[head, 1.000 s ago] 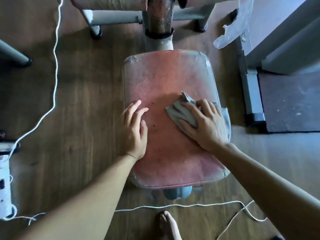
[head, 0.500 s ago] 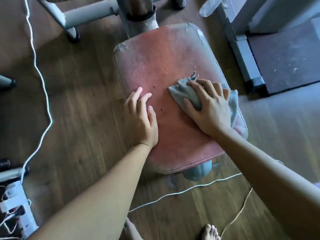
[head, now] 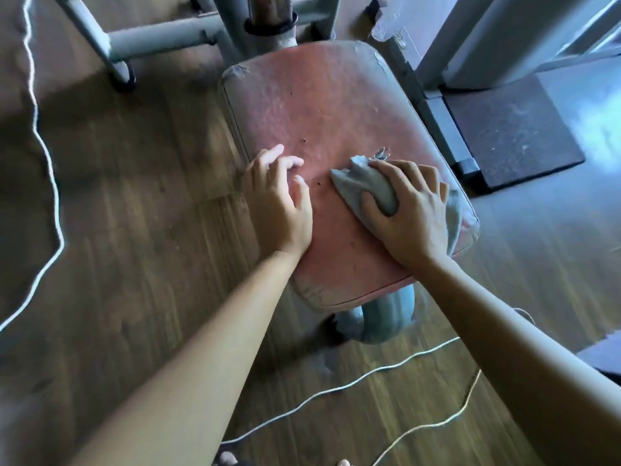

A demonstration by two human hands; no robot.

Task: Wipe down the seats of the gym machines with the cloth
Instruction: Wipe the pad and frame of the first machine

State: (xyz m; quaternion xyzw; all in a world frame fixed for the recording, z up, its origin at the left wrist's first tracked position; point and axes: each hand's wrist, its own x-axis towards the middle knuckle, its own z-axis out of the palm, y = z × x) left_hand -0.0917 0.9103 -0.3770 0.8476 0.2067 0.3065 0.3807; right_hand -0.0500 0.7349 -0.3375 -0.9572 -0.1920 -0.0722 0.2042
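The right hand (head: 408, 210) presses flat on the grey cloth (head: 366, 185), fingers spread and curled over its bunched folds, gripping it against the seat (head: 316, 109). The cloth lies on the near right part of the worn red seat pad, one edge trailing toward the pad's right rim. The left hand (head: 277, 200) rests empty on the seat's left edge, fingers loosely extended, grasping nothing. The seat stands on a grey metal post (head: 386, 322) above a wooden floor (head: 134, 196). White cord (head: 336, 388) lies across the floor near the post.
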